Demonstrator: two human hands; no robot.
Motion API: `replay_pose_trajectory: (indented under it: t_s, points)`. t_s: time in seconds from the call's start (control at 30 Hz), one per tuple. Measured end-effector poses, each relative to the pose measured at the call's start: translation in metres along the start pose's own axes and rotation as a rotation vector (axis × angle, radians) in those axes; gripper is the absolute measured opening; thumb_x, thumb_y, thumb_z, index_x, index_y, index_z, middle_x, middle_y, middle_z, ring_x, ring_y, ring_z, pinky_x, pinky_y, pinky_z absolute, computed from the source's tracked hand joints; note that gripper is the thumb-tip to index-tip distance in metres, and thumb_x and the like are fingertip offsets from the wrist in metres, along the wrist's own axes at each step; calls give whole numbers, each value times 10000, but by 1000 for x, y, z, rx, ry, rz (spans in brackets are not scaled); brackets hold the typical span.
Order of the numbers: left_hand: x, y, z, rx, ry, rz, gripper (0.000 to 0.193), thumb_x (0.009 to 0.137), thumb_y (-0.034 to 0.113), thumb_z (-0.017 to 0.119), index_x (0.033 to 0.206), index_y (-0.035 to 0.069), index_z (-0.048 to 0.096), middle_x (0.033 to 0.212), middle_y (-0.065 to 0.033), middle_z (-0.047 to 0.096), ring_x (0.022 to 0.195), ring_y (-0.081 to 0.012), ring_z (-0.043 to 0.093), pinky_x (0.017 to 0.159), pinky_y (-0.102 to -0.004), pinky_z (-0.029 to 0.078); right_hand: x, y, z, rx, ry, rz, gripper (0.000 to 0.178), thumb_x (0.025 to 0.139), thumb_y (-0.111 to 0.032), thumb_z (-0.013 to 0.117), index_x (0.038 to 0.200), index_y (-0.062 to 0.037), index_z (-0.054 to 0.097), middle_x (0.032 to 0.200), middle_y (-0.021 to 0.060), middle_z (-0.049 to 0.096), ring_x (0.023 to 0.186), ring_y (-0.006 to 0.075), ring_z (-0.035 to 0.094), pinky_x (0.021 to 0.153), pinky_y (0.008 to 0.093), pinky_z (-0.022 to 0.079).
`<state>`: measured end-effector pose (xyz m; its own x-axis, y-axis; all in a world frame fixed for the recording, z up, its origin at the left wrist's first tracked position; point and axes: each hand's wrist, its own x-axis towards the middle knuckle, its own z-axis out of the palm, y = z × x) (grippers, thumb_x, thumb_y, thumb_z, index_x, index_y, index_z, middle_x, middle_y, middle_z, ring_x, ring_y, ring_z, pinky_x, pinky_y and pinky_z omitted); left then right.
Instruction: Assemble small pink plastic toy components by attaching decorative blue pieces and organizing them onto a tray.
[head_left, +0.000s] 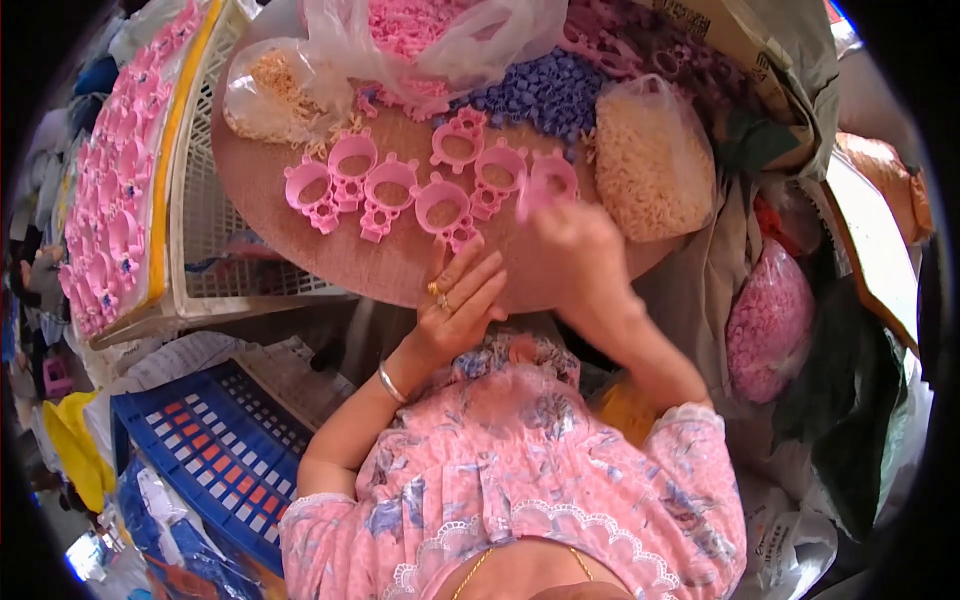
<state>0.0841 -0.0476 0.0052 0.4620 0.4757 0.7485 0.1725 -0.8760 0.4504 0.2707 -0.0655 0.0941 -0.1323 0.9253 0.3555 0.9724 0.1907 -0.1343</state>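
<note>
Head view: 2 hands [462, 295] at smooth, ring-shaped pink plastic pieces [376, 214].

Right fingers [562, 226] in a blur

Ring-shaped pieces [376, 215] on the table: plain pink. Tabletop [340, 262]: reddish brown. Small parts pile [550, 92] is coloured violet-blue; bagged bits [655, 170] at right, cream; bagged bits at left [285, 92], orange-tan. Bright pink is seen in the top bag [415, 28], and in the side bag [770, 325]. Off-white lattice is shown on the crate [250, 284], yellow on the edge strip [181, 140]. Blue rack [205, 425] is gridded with white and orange-red cells. Pink blouse [560, 480] is printed with blue-grey florals, trimmed in white scalloped lace. Bangle [391, 382]: silver.
</note>
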Motion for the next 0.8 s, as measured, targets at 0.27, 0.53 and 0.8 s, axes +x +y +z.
replay_pose_trajectory:
  t_s: [0.27, 0.53, 0.8]
  points:
    - [-7, 2, -1, 128, -123, 121, 388, 836, 307, 733, 1142, 76, 677, 1250, -109, 652, 1263, -377, 550, 1163, -591, 235, 46, 29, 24, 19, 76, 144, 82, 827, -117, 611, 833, -45, 651, 808, 157, 650, 725, 343, 650, 665, 420, 527]
    - [0, 10, 13, 334, -363, 41, 588, 822, 504, 657, 1204, 58, 657, 1372, -126, 573, 1391, -364, 405, 1159, -632, 199, 185, 210, 120, -458, 303, 66, 215, 853, -132, 553, 962, -47, 718, 1077, 234, 666, 1043, 389, 646, 882, 518, 498]
    - [0, 1, 22, 364, -346, 1, 642, 796, 468, 699, 1244, 14, 628, 1389, -116, 558, 1388, -350, 411, 1173, -604, 195, 207, 272, 104, -45, 414, 174, 301, 954, -318, 600, 1005, -30, 668, 747, 156, 681, 671, 322, 665, 633, 424, 528]
